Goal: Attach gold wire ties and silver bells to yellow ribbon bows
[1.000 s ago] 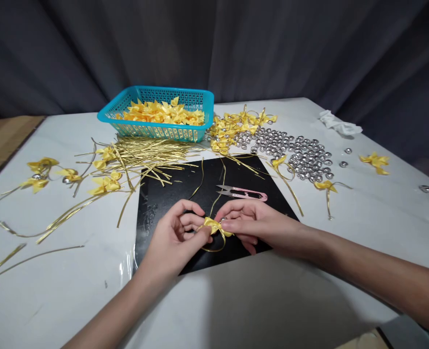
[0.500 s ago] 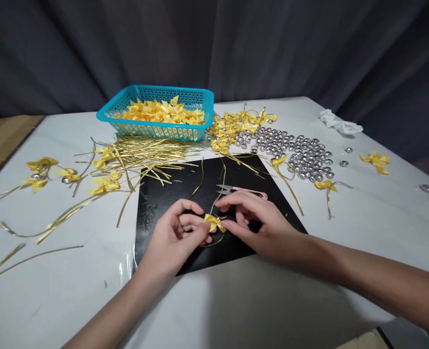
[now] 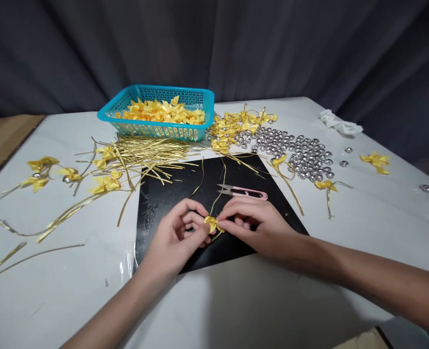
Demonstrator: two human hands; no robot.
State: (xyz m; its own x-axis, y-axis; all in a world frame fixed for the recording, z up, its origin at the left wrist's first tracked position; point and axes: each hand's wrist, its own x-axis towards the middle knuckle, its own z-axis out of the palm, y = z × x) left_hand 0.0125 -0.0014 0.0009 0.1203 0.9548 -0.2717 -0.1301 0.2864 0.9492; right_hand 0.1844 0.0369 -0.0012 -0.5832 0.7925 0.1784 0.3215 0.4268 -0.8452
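Note:
Over a black mat (image 3: pixel 163 213), my left hand (image 3: pixel 183 230) pinches a small yellow ribbon bow (image 3: pixel 210 223) between thumb and fingers. My right hand (image 3: pixel 256 220) is closed at the bow's right side, thumb and index fingertip pressed together; whether they grip the bow's edge or a gold cord at it I cannot tell. A thin gold cord (image 3: pixel 217 199) runs up from the bow, and another bit curves below it. Just beyond my right hand lie pink-handled thread snips (image 3: pixel 243 191) with their blades apart, pointing left.
A blue basket (image 3: pixel 103 116) of yellow bows stands at the back. Gold cords (image 3: pixel 156 152) are heaped before it. Silver beads (image 3: pixel 309 155) spread at the right, beside corded bows (image 3: pixel 229 128). More bows (image 3: pixel 41 165) lie left. White crumpled material (image 3: pixel 340 122) sits far right.
My right thumb and index finger have closed together at the bow's right side; they were apart before. My left hand keeps its pinch on the bow.

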